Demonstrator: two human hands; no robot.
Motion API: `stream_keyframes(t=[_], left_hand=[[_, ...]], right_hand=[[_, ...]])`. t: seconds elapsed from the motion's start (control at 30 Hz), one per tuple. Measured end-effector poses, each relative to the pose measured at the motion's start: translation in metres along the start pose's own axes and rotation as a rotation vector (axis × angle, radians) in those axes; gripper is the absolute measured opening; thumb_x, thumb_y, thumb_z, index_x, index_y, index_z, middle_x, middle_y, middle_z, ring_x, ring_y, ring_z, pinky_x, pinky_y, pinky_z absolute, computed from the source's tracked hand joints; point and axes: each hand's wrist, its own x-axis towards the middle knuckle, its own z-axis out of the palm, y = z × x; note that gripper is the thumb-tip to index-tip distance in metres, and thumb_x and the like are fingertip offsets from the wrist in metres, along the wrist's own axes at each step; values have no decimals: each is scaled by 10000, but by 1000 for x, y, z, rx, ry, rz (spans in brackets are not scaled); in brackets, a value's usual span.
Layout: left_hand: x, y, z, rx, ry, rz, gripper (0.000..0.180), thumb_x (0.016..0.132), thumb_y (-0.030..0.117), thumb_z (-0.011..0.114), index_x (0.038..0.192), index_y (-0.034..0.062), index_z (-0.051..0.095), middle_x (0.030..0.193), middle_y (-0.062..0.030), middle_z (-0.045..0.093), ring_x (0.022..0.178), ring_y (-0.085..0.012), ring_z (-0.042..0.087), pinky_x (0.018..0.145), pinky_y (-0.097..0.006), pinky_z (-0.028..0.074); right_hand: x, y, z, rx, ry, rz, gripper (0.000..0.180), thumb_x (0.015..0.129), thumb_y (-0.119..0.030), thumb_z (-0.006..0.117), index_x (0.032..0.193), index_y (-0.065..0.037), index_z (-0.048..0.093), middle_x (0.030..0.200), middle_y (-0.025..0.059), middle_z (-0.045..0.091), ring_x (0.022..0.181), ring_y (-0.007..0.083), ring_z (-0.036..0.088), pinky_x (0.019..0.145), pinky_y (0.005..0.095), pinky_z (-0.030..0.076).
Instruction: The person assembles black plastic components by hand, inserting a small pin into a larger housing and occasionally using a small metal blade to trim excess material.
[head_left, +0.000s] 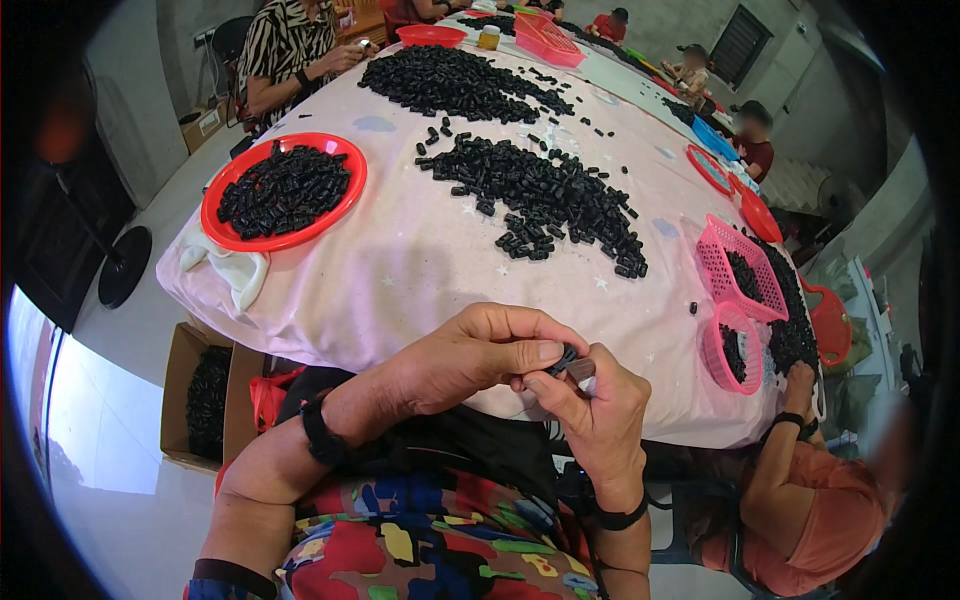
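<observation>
Both hands meet in front of my body, above the near edge of the table. My left hand (490, 350) is closed, with a small black part (567, 356) pinched between thumb and fingers. Right against it, my right hand (603, 408) is also closed, its thumb and forefinger around a small brownish-grey piece (581, 371) whose kind I cannot make out. The fingers partly cover both pieces. Beyond my hands, a loose heap of short black cylindrical parts (545, 195) lies on the pale pink tablecloth (430, 285).
A red round tray (358, 185) full of black parts sits at the left, over a white cloth (245, 285). Pink baskets (715, 262) stand at the right, near a co-worker's hand (798, 388). A cardboard box (240, 400) holds dark parts on the floor. Other people sit around the table.
</observation>
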Motion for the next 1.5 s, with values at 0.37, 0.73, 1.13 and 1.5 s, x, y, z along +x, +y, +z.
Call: stream_keyframes(t=[0.37,0.73,1.13,1.5], left_hand=[[-1,1,1,-28,-12,9,243,943,128,551,1148,2,589,1038,-45,629,958,-92,577,852,-237,453],[0,0,1,-26,-31,20,255,945,155,556,1144,-1,586,1032,-49,634,959,-93,582,862,-241,450],[1,-2,-1,6,-17,59,243,935,150,572,1125,-2,594,1010,-40,635,932,-78,575,839,-228,446],[-1,1,0,-10,-14,40,232,931,138,574,1115,-2,592,1017,-51,637,950,-96,584,859,-242,454]], right_hand=[[-1,0,2,-24,-23,-36,428,745,-399,777,745,-17,583,591,96,594,490,213,594,462,302,450],[-1,0,1,-42,28,-14,456,716,-401,797,699,-28,536,566,95,562,477,229,576,449,308,439],[0,-1,-3,-148,-19,-57,436,788,-394,745,765,5,573,586,97,606,532,144,622,479,266,465],[0,-1,1,-74,58,-70,454,724,-403,788,665,-39,523,564,96,564,476,243,574,445,316,439]])
